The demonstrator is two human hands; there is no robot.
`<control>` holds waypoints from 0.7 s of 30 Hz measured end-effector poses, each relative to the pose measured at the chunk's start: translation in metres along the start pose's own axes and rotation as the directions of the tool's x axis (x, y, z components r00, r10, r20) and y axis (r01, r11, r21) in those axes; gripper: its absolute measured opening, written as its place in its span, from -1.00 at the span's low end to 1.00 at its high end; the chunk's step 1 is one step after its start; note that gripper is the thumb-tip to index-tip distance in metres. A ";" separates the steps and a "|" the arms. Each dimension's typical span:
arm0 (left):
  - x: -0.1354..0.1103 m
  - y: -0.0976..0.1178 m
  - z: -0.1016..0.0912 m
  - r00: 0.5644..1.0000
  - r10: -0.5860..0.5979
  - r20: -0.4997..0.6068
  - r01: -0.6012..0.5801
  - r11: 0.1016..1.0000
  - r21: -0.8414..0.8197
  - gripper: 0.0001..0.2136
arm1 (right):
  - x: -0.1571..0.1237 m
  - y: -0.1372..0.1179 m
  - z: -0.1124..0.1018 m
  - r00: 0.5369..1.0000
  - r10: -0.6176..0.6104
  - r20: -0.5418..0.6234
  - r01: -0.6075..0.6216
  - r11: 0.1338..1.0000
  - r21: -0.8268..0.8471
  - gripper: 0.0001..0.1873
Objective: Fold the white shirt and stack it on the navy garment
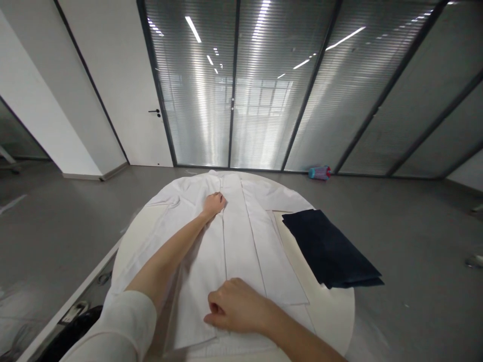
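A white shirt (241, 236) lies spread flat, front up, on a round white table (335, 306). My left hand (213, 204) reaches to the far end near the collar, fingers curled and pinching the shirt's front edge. My right hand (236, 305) rests at the near end, fingers closed on the fabric by the hem along the same front edge.
A folded dark navy cloth (332, 249) lies on the table's right side, beside the shirt. A glass wall with blinds stands behind, with a blue and pink bottle (319, 173) on the grey floor at its foot. Dark objects (71, 322) sit on the floor at lower left.
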State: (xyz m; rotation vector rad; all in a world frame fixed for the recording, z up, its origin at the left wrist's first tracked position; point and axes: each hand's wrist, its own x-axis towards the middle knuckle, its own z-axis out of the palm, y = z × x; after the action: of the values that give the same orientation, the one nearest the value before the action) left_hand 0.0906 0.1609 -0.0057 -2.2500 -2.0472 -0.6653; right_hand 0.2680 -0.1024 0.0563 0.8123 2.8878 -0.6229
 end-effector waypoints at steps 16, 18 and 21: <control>-0.006 -0.006 -0.005 0.997 0.060 0.045 -0.056 0.994 -0.096 -0.76 | 0.006 -0.017 0.009 0.997 0.075 -0.018 -0.076 0.991 -0.110 -0.61; -0.007 -0.006 -0.006 0.997 0.065 0.045 -0.060 0.993 -0.098 -0.76 | 0.006 -0.018 0.008 0.997 0.077 -0.020 -0.079 0.992 -0.103 -0.62; -0.009 -0.006 -0.006 0.997 0.069 0.045 -0.064 0.993 -0.096 -0.76 | 0.006 -0.018 0.010 0.997 0.077 -0.029 -0.079 0.992 -0.102 -0.63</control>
State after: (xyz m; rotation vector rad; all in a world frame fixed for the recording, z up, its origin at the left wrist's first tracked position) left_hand 0.0831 0.1516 -0.0046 -2.3968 -1.9915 -0.7247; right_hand 0.2535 -0.1177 0.0526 0.9193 2.8659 -0.4551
